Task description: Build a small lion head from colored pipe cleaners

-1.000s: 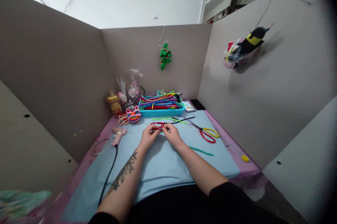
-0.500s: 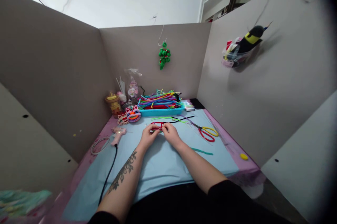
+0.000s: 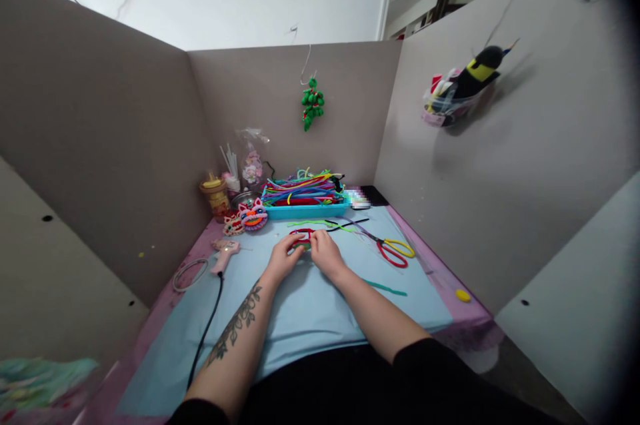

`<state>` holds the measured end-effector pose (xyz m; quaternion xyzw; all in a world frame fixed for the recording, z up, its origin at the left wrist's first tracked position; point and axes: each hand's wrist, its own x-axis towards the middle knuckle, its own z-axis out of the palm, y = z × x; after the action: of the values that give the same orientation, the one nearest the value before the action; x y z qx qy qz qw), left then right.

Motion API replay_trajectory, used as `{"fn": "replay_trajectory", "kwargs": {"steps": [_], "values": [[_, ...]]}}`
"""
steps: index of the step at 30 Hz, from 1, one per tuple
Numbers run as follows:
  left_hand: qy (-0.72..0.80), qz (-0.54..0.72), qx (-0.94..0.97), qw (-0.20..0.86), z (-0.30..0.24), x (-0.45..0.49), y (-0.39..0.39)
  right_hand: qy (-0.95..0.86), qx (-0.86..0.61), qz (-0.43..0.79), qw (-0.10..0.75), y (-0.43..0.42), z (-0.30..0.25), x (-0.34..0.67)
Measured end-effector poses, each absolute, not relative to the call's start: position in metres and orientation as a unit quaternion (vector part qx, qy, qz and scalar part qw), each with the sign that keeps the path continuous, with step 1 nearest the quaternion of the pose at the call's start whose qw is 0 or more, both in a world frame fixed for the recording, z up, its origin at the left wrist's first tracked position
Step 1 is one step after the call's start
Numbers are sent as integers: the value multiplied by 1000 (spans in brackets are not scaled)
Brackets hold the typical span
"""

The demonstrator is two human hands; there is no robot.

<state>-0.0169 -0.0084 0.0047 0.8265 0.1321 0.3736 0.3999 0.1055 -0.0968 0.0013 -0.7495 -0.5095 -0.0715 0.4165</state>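
Observation:
A small bent piece of red pipe cleaner (image 3: 300,232) is held in front of me, low over the blue cloth (image 3: 300,325). My left hand (image 3: 285,257) is closed on its left part, with a bit of green showing by the fingertips. Pinching its right side is my right hand (image 3: 326,254), the fingertips partly hidden. Just beyond the hands lie a light green pipe cleaner (image 3: 307,223) and a black one (image 3: 345,226). Scissors (image 3: 393,250) with one red and one yellow handle rest to the right, and a teal pipe cleaner (image 3: 385,288) lies beside my right forearm.
A blue tray (image 3: 305,212) full of coloured pipe cleaners stands at the back. Left of it are two pipe-cleaner animal faces (image 3: 253,215) and a cup (image 3: 216,197). A pink glue gun (image 3: 226,256) with a black cord lies left. Grey partitions (image 3: 240,98) enclose the table.
The red pipe cleaner has been turned slightly between my hands. My right fingers have shifted a little right and curled more, and green now shows by my left fingertips.

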Motion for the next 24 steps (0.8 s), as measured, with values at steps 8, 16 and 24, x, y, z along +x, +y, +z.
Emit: {"fn": "replay_trajectory", "kwargs": {"steps": [8,16,24], "values": [[186,466,834,229,11,-23,-12,-530,-765,-141,338,-100,6,102],[174,434,848,248,12,-22,-13,-591,-730,-150,309,-102,5,96],[202,392,791,424,5,-18,-5,-606,-705,-171,327,-106,11,99]]}}
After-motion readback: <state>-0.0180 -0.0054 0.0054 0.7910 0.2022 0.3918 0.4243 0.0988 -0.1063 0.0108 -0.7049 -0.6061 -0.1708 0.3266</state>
